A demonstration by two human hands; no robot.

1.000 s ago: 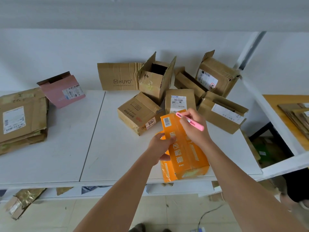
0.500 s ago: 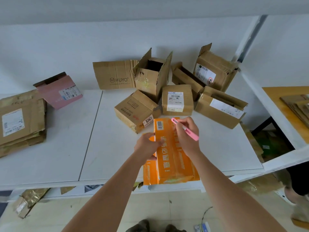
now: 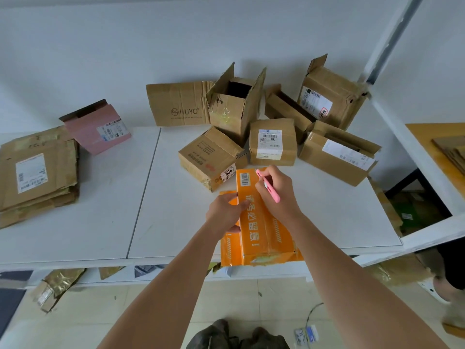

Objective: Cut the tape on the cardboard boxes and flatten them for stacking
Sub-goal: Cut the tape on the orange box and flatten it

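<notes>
An orange box (image 3: 254,230) with white lettering lies lengthwise on the white table (image 3: 105,222), its near end over the front edge. My left hand (image 3: 224,212) grips the box's left side. My right hand (image 3: 275,191) holds a pink cutter (image 3: 269,186) like a pen, its tip at the far end of the box's top, beside the barcode label. Whether the blade touches the tape is not visible.
Several brown cardboard boxes (image 3: 273,142) crowd the back of the table, one of them open-topped (image 3: 235,104). A pink box (image 3: 98,128) and a stack of flattened cardboard (image 3: 37,172) lie at the left. A white shelf frame (image 3: 412,137) stands to the right. Cardboard scraps lie on the floor.
The orange box has been lowered and turned to lie straight on the table. My right hand has brought the cutter's tip down onto the box's far end.
</notes>
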